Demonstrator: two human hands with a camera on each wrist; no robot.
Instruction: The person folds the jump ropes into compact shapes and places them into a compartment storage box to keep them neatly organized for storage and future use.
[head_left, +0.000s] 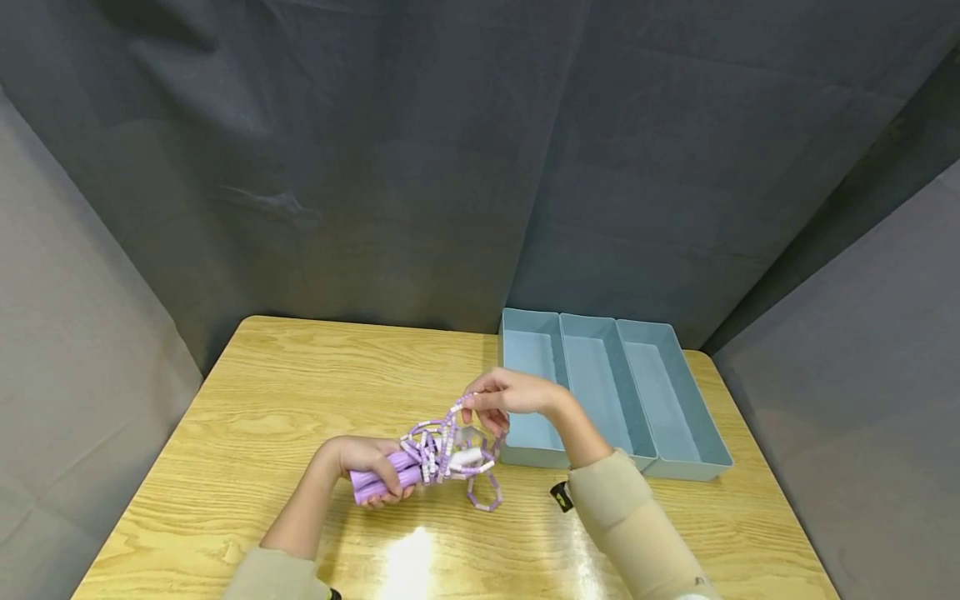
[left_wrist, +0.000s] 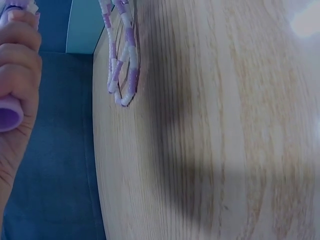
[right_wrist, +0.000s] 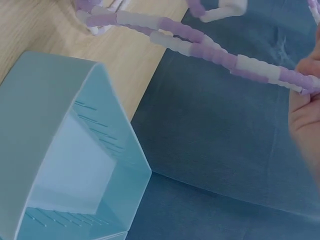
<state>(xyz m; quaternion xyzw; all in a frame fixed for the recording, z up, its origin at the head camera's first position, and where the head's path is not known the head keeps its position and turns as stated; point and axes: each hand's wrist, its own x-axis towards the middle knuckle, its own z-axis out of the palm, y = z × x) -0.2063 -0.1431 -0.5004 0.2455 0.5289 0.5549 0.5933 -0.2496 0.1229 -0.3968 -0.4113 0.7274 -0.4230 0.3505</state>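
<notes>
A jump rope with two purple handles [head_left: 390, 477] and a bundled cord of purple and white beads [head_left: 437, 454] is between my hands. My left hand [head_left: 367, 461] grips both handles side by side, fingers wrapped around them. With thumb and fingers, my right hand [head_left: 510, 396] pinches a strand of the cord at the far end of the bundle. In the right wrist view the beaded strand [right_wrist: 220, 55] runs straight into those fingers. One loop [left_wrist: 125, 75] of beads hangs down below the bundle in the left wrist view.
Three joined blue-grey trays [head_left: 690, 471] stand at the table's back right, just beyond my right hand. A small black item [head_left: 561, 497] shows beside the right sleeve. Dark cloth [head_left: 375, 167] rises behind the wooden table [head_left: 300, 367], with grey panels at both sides.
</notes>
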